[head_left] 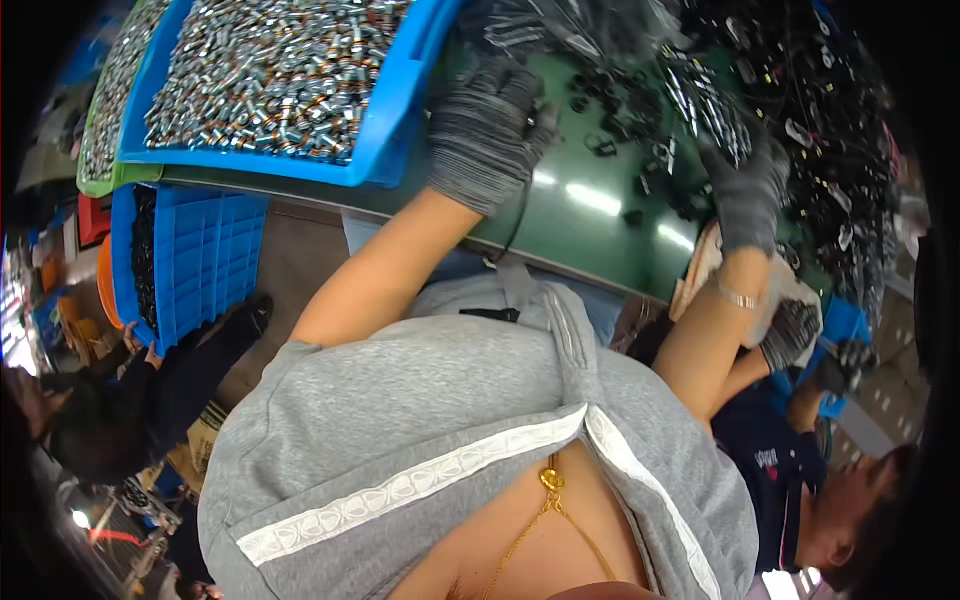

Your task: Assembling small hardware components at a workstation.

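Left hand [485, 135], covered by a grey knitted glove, is held with its back up just beside the blue bin; its fingertips are hidden, so whether anything is grasped cannot be told. By the right hand [748, 195], gloved alike, the shiny end of some crinkled clear plastic [600, 30] is met; whether it is gripped or merely touched cannot be told. Both hands are set over a green worktable [560, 225]. At its left, a blue bin [250, 165] is filled with short metal fittings [280, 80]. At the right, black parts [825, 150] are heaped. The plastic is spread along the top, between and beyond the hands. Below it, small black pieces [620, 110] are scattered, partly blurred.
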Demonstrator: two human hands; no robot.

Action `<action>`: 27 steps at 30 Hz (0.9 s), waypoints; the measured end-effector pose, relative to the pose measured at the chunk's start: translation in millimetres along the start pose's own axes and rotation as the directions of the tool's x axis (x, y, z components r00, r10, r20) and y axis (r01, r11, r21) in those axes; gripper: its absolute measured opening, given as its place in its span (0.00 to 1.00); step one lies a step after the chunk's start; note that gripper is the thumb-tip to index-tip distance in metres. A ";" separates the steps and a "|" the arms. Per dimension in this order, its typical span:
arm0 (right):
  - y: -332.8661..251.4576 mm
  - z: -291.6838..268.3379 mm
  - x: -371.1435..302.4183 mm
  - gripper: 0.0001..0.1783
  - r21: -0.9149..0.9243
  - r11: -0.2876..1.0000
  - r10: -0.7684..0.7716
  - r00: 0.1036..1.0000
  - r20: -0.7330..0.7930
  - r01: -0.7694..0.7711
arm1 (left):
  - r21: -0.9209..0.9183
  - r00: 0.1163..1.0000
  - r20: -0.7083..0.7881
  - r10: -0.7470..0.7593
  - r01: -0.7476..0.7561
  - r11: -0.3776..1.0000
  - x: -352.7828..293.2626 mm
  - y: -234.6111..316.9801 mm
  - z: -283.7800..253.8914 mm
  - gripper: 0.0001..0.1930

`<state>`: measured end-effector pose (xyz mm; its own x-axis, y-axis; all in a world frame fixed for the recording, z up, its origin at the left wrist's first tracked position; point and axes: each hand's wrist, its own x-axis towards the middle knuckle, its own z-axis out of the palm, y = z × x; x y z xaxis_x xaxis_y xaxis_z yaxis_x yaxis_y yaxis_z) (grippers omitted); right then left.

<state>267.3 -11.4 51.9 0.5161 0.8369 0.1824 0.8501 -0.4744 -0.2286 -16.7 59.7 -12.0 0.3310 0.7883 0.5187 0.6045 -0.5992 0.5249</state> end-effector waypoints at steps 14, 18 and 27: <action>2.1 -60.4 -57.9 0.26 0.454 0.885 0.073 0.994 0.080 -0.102 | -0.061 0.997 0.080 0.017 -0.012 0.998 12.5 26.1 -20.9 0.28; 4.6 -57.7 -117.9 0.21 0.409 0.892 0.137 0.978 0.161 -0.192 | -0.245 0.965 0.213 0.151 -0.097 0.965 -53.5 28.7 -114.2 0.16; -53.1 -27.6 -175.3 0.10 0.578 0.799 -0.407 0.859 0.311 0.169 | 0.103 0.316 -0.398 -0.861 0.948 0.300 -383.8 -1.3 -282.1 0.17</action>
<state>134.6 -140.5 58.5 0.0650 0.9967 -0.0476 0.7058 -0.0796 -0.7040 -348.9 -281.5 -21.4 -0.7046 0.7094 -0.0191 0.5703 0.5820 0.5797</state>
